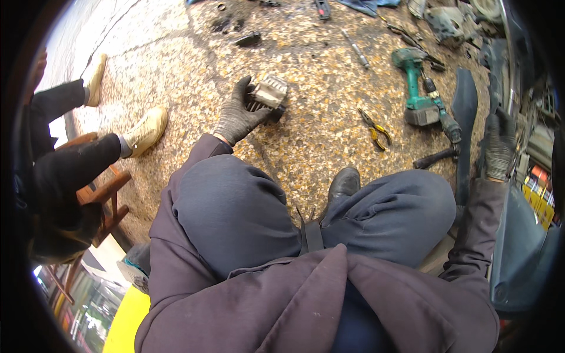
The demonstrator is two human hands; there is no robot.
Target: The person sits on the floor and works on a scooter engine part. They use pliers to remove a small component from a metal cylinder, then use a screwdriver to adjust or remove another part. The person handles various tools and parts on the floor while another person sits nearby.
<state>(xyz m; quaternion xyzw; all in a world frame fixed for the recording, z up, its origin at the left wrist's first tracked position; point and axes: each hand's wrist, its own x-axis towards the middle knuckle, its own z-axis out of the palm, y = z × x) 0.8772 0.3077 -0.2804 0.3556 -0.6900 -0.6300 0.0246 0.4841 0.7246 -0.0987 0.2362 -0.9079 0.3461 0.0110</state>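
Left hand, in a grey knit glove: the fingers are curved and parted by the breadth of a ribbed metal block, which they hold at its left side, with the thumb toward its lower edge. The block is pale grey with a darker lower part, and lies forward of the left knee, over the speckled floor; whether it touches the floor cannot be told.

Right hand, likewise gloved: the fingers point forward, only slightly bent, beside the clutter at the far right; whether they grip anything cannot be told. Just left of this hand lies a long dark curved panel.

Between the hands, on the floor: pliers with yellow-and-black handles, slightly spread; a green cordless drill on its side; and, below the drill, a dark-handled tool. Farther forward lies a slim rod, set obliquely.

Outer left: a second person's two pale shoes and dark trouser legs, near a wooden seat. Outer right, behind the right hand: a large blue-grey panel.
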